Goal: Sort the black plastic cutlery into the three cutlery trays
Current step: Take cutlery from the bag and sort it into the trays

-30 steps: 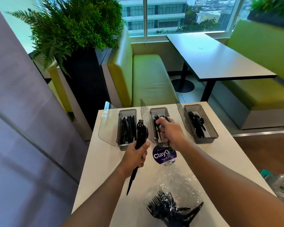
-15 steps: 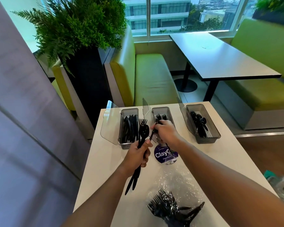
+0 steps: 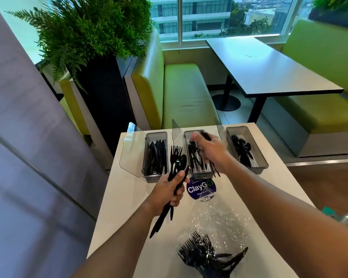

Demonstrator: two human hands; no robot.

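Three grey cutlery trays with raised clear lids stand at the table's far edge. The left tray (image 3: 156,134) holds knives, the middle tray (image 3: 201,174) forks, the right tray (image 3: 258,169) spoons. My left hand (image 3: 169,192) grips a bundle of black cutlery (image 3: 176,163), forks and a spoon with heads up, just in front of the left and middle trays. My right hand (image 3: 212,152) hovers over the middle tray, closed on one black utensil (image 3: 206,135), too blurred to tell which kind. More black cutlery (image 3: 206,256) lies in a heap on clear plastic wrap (image 3: 219,221) near me.
A round purple ClayGo sticker (image 3: 199,189) sits on the white table (image 3: 129,197) before the middle tray. Green bench seats and a dark table stand beyond. A planter with ferns is at the far left, a grey wall along the left.
My right hand has pulled one utensil from the bundle in my left hand and moved right and away, over the middle tray. My left hand has stayed roughly in place.
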